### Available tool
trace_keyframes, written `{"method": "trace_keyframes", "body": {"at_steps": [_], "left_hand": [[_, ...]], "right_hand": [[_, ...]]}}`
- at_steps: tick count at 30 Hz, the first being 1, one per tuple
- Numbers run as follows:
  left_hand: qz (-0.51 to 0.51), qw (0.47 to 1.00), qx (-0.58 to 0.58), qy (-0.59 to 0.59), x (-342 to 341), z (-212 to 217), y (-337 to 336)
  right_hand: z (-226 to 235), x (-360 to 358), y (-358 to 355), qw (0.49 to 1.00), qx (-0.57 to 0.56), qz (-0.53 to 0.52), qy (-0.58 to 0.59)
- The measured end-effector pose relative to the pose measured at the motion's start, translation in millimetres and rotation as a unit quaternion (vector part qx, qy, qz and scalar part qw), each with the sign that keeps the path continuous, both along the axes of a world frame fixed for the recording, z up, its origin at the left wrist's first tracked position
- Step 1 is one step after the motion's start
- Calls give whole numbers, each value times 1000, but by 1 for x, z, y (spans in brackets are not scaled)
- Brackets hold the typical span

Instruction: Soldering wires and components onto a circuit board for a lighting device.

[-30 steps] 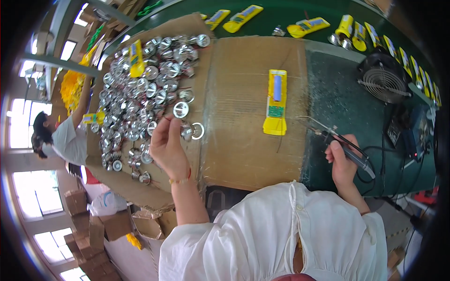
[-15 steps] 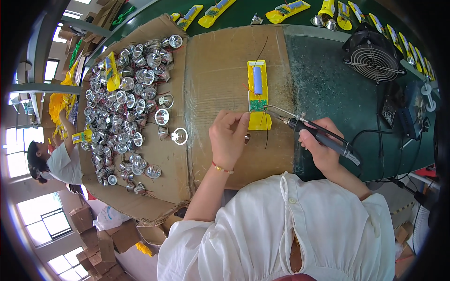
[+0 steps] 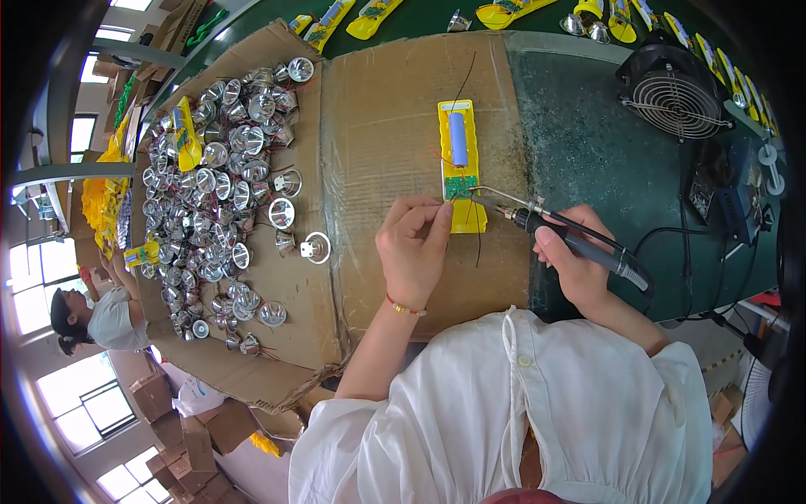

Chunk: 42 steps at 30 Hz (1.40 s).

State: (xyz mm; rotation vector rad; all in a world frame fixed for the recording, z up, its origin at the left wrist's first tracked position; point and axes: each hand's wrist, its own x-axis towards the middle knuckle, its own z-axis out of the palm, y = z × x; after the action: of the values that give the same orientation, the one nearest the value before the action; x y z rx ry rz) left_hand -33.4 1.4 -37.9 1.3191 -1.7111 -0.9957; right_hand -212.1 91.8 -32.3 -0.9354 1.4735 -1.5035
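Note:
A yellow plastic housing (image 3: 468, 220) lies lengthwise before me on cardboard. It carries a blue cylindrical battery (image 3: 457, 139) and a small green circuit board (image 3: 460, 186), and thin dark wires stick out past both ends. My left hand (image 3: 415, 244) is closed in a pinch at the board's left edge, on what looks like a thin wire, mostly hidden by the fingertips. In my right hand (image 3: 578, 267) is a soldering iron (image 3: 579, 244) with a bent metal tube fixed alongside. Its tip reaches the board from the right, close to my left fingertips.
At left, a cardboard box (image 3: 290, 370) holds many silver reflector cups (image 3: 220, 178). A black fan (image 3: 676, 101) with a wire guard stands at the right, near cables (image 3: 684, 244). More yellow housings (image 3: 374, 17) line the far edge. Another person (image 3: 113, 315) is at far left.
The view has shifted slightly, moving the box and the far housings in the picture. Both hands stay at the circuit board, with the iron still held near it.

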Motion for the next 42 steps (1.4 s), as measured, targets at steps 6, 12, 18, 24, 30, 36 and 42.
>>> {"method": "trace_keyframes", "body": {"at_steps": [6, 12, 18, 24, 30, 36, 42], "left_hand": [[-10, 1000, 3, 7, -1, -3, -1], [13, 997, 53, 59, -1, -6, 1], [1, 1000, 7, 27, -1, -8, -1], [20, 999, 30, 34, -2, -7, -1], [19, 999, 22, 25, -3, -7, -1], [21, 999, 26, 22, -4, -4, -2], [21, 998, 38, 36, -4, -4, -2]], "right_hand": [[1, -2, 0, 1000, 0, -2, -5], [3, -2, 0, 1000, 0, -5, -14], [1, 0, -1, 1000, -3, -3, -16], [2, -1, -2, 1000, 15, -2, -7], [11, -5, -3, 974, -80, 52, 208], [17, -6, -11, 933, -176, 101, 296], [12, -9, 6, 993, -34, -4, 109]]}}
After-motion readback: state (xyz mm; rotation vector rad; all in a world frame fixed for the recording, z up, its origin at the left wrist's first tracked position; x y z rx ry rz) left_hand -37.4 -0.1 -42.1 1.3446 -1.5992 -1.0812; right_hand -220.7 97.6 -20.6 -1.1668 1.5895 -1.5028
